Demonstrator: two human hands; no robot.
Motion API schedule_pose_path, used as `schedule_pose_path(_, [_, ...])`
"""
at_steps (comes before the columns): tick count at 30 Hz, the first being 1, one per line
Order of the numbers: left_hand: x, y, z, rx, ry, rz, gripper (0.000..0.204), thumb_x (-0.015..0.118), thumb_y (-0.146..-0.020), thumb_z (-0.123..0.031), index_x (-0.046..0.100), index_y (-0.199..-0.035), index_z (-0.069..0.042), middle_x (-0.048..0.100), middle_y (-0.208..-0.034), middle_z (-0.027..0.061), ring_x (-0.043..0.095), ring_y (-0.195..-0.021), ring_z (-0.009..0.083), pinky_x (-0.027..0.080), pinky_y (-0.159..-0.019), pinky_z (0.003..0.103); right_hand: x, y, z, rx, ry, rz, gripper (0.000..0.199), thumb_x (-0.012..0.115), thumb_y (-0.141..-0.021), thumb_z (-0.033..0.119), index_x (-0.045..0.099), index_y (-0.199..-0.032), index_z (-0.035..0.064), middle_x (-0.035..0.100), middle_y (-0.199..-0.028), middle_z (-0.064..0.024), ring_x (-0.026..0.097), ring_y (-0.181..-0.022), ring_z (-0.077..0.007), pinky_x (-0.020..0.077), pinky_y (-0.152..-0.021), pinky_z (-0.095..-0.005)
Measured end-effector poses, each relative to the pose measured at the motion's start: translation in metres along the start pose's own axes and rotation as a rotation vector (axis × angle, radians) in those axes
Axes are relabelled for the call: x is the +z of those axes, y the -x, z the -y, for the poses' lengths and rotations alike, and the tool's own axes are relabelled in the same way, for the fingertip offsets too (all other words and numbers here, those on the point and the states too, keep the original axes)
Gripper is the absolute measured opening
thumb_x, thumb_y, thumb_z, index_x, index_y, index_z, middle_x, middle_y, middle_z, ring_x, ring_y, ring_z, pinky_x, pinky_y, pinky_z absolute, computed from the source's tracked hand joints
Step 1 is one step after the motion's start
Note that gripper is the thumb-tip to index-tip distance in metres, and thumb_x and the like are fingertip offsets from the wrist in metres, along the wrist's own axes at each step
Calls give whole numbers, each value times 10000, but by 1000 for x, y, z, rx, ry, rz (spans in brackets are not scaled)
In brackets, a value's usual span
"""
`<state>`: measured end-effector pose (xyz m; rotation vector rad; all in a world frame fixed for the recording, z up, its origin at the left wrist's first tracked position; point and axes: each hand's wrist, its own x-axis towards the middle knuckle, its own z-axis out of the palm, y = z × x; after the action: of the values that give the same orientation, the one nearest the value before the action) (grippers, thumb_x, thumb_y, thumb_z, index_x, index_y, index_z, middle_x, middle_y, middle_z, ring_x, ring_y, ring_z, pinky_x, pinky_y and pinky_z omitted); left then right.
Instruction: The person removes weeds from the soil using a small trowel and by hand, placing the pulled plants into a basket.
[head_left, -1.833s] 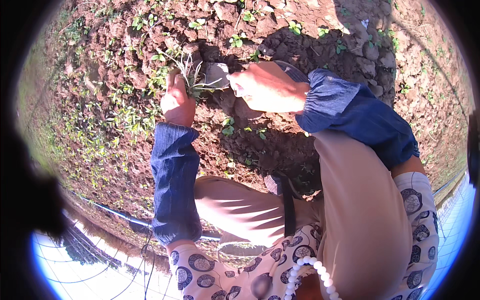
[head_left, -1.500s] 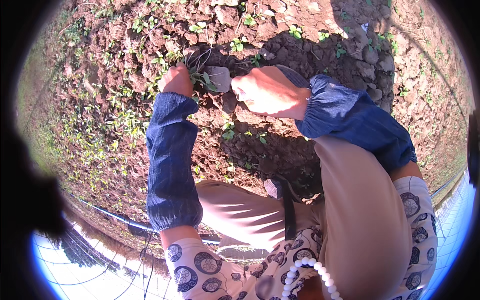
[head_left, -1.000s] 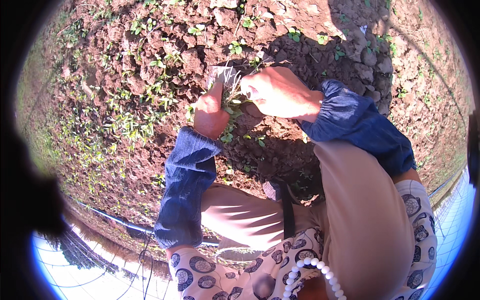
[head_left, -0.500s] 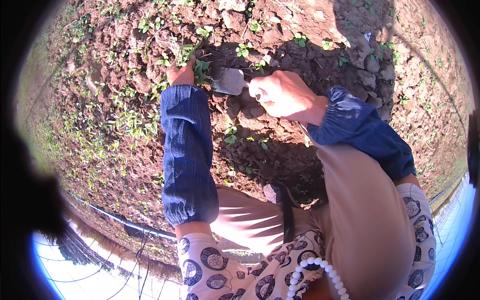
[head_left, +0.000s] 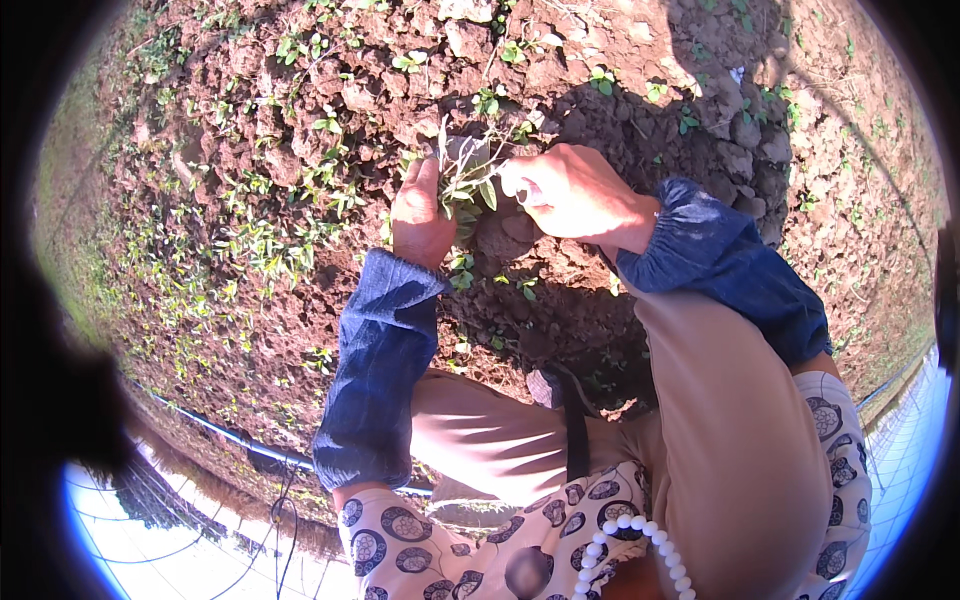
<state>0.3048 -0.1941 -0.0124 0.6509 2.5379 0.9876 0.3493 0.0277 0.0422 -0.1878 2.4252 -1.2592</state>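
Observation:
My left hand (head_left: 422, 220) is closed round a tuft of pulled weeds (head_left: 462, 185), whose pale stems and green leaves stick out to its right. Just right of it, my right hand (head_left: 575, 195) is wrapped round the handle of a small trowel. The trowel's flat grey blade (head_left: 468, 150) points left, partly hidden behind the weeds. Both hands are low over the reddish, cloddy soil (head_left: 350, 245), and the weeds hang between them. Blue sleeve covers are on both my forearms.
Small green seedlings (head_left: 601, 80) dot the soil beyond my hands, and denser weeds (head_left: 275, 245) grow at the left. Grey clods (head_left: 735, 155) lie at the right in shadow. My bent knee (head_left: 725, 370) is close below my right forearm. A blue pipe (head_left: 235, 437) runs behind at lower left.
My left hand has moved right and nearer to me, bringing the weeds in front of the trowel blade. My right hand has stayed almost in place.

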Motion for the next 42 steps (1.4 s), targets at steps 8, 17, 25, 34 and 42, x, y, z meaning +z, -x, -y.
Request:
schedule_pose_path(8, [-29,-78,58,-540,-241,-219,250,640,-711,-89,573,-944,-27,653,-823,180,659,-749,326,526,-691,384,-4,0,5,-36,-95,37,168,570,-694,29,564,-852,85,520,-584,-114,532,-508,-291,404,-476,-369])
schedule_pose_path(17, [-14,-95,70,-766,-205,-275,429,616,-756,-108,583,-1168,8,645,-1035,211,659,-905,266,521,-819,323,-7,5,0,-17,-122,38,192,594,-681,35,564,-865,81,520,-582,-101,529,-508,-265,407,-482,-352])
schedule_pose_path(25, [-30,-87,109,-503,253,-526,380,749,-726,-200,656,-1048,-22,686,-935,107,639,-783,185,488,-738,291,-3,2,1,-9,-51,49,188,586,-681,25,564,-858,82,509,-566,-100,529,-501,-266,409,-479,-360])
schedule_pose_path(34, [-100,27,25,-625,541,-226,218,575,-839,1,637,-1043,-41,664,-854,95,645,-676,144,516,-511,262,4,-6,24,-44,83,33,112,569,-750,38,587,-850,86,565,-594,-72,561,-514,-226,440,-479,-354])
schedule_pose_path(42, [-70,38,6,-27,-538,173,382,594,-657,25,509,-1014,-78,531,-1221,129,645,-728,338,527,-606,397,19,-40,40,-126,149,156,84,614,-767,105,620,-834,54,602,-628,-73,585,-536,-183,439,-477,-297])
